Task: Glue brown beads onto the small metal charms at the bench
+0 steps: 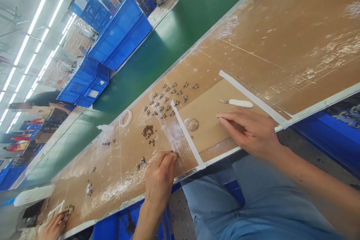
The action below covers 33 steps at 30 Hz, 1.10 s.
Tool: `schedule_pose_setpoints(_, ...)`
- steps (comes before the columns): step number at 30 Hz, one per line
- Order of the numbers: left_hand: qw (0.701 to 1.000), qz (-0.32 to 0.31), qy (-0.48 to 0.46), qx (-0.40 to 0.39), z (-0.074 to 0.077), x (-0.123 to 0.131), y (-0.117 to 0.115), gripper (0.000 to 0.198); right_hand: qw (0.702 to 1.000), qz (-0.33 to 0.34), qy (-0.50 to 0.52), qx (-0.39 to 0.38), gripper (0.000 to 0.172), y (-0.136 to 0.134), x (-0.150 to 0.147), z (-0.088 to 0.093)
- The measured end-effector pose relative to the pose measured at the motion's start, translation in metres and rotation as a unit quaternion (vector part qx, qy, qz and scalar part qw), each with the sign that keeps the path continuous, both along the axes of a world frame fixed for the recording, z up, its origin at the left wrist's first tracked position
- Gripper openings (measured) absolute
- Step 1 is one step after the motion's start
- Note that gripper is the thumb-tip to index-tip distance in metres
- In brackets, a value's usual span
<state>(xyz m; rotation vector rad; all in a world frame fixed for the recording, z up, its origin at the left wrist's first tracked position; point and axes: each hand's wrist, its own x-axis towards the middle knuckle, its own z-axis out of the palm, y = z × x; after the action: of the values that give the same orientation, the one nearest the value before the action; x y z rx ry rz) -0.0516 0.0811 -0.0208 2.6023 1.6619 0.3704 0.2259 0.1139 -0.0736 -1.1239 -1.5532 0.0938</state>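
Observation:
My left hand [159,176] is pinched at the table's near edge, with a small dark brown piece [174,153] at its fingertips. My right hand [249,131] hovers over a brown paper sheet [209,101], thumb and forefinger pressed together; whatever they hold is too small to make out. Just beyond it lies a white-handled knife [240,103]. A small round clear dish [191,124] rests on the sheet's left part. Left of the sheet is a pile of small brown pieces [147,131]. Several small blue-and-brown figures [168,89] stand behind, and two more figures [141,162] lie near my left hand.
White tape strips [187,135] edge the sheet. A tape roll [125,118] and a white bottle [105,128] lie by the green belt [180,26]. Blue crates [118,33] stand beyond. Another person's hand [53,227] works at lower left.

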Motion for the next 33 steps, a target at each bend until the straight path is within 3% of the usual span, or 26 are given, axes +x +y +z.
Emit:
schedule_pose_setpoints(8,0.996,0.029,-0.062,-0.048,0.004,0.000,0.000,0.018,1.000,0.000,0.001,0.002,0.015,0.001,0.000,-0.001)
schedule_pose_setpoints(13,0.965,0.156,-0.195,-0.078,0.016,0.000,0.010,0.013,1.000,-0.003,0.016,0.015,0.017,0.001,-0.002,-0.002)
schedule_pose_setpoints(16,0.927,0.209,-0.293,-0.107,0.022,0.014,0.038,0.018,1.000,0.005,0.021,0.010,0.018,0.001,-0.004,-0.004)
schedule_pose_setpoints(20,0.898,0.157,-0.370,-0.179,0.019,0.047,0.099,0.019,0.999,0.021,0.032,-0.001,0.018,0.002,-0.004,-0.004)
schedule_pose_setpoints(26,0.909,0.104,-0.358,-0.188,-0.001,0.090,0.180,0.011,0.999,0.018,0.024,0.011,0.016,0.004,-0.003,0.001)
schedule_pose_setpoints(33,0.934,0.072,-0.303,-0.173,-0.010,0.124,0.229,0.011,1.000,0.011,0.006,0.020,0.017,0.006,-0.004,0.006)
